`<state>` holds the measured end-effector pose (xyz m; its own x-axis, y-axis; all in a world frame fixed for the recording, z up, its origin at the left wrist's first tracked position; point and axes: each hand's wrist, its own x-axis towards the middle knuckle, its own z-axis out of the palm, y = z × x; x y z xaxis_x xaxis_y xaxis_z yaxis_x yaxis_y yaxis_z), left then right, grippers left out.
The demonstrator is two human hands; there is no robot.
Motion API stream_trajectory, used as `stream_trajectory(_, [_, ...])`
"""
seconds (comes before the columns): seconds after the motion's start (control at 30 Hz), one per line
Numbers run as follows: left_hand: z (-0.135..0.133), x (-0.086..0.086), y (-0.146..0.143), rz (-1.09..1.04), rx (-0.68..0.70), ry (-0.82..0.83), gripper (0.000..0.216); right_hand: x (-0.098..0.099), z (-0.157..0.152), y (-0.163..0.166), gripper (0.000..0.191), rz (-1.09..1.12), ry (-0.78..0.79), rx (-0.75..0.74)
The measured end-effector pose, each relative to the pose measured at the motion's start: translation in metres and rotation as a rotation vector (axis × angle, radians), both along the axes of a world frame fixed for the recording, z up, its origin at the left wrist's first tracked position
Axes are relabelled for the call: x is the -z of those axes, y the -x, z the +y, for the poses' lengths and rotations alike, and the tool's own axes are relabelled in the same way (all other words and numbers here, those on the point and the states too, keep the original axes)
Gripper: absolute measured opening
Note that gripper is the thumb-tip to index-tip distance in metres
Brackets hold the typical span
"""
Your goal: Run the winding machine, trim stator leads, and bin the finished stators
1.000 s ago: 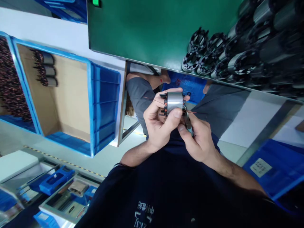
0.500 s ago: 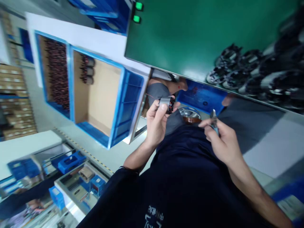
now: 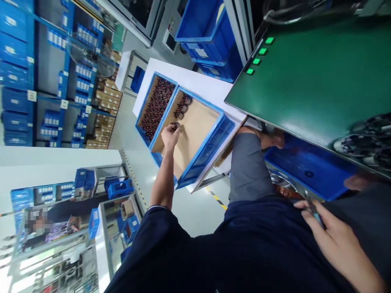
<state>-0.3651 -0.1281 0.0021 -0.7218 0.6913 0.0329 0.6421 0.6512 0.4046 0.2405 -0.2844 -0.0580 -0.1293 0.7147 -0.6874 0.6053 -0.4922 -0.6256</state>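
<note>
My left hand (image 3: 170, 138) is stretched out over the nearer blue crate and is closed on a small motor stator (image 3: 175, 125), a short metal cylinder with dark ends. The fingers partly cover it. Beside it, a short row of similar stators (image 3: 183, 106) stands on the crate's cardboard lining (image 3: 197, 129). Close to my lap, my right hand (image 3: 334, 230) is wrapped round small pliers (image 3: 316, 212) with light-blue handles. Their metal tips point away from me.
Another blue crate, densely packed with stators (image 3: 157, 108), adjoins on the left. The green bench (image 3: 305, 85) carries more stators (image 3: 363, 140) at its right edge. Below it are a blue tray (image 3: 293, 162) and a metal bowl (image 3: 282, 179). A co-worker (image 3: 76, 209) sits at the far left.
My left hand has carried the stator from in front of my body out to the crate. The view has swung left. My right hand still holds the pliers near my lap.
</note>
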Motion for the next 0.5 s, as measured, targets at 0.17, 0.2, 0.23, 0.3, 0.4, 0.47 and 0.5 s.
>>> stream_trajectory(0.17, [0.024,0.014,0.020,-0.032,-0.033,0.021,0.051,0.002,-0.006,0.016,0.072,0.028,-0.024,-0.053])
stream_trajectory(0.2, [0.026,0.016,0.019,-0.022,-0.032,0.004,0.053,0.002,-0.008,0.018,0.071,0.034,-0.035,-0.059])
stream_trajectory(0.23, [0.026,0.016,0.017,-0.009,-0.037,-0.009,0.053,0.002,-0.009,0.020,0.069,0.041,-0.048,-0.064])
stream_trajectory(0.3, [0.025,0.016,0.012,0.011,-0.059,-0.014,0.053,0.002,-0.013,0.022,0.066,0.060,-0.073,-0.073])
stream_trajectory(0.4, [0.017,0.010,0.001,0.058,-0.080,0.035,0.067,0.006,-0.020,0.023,0.061,0.092,-0.117,-0.078])
stream_trajectory(0.47, [0.009,0.000,-0.011,0.124,-0.046,-0.020,0.081,0.012,-0.024,0.024,0.057,0.125,-0.161,-0.081])
stream_trajectory(0.5, [0.005,-0.005,-0.020,0.149,0.002,-0.109,0.085,0.014,-0.027,0.025,0.055,0.134,-0.182,-0.074])
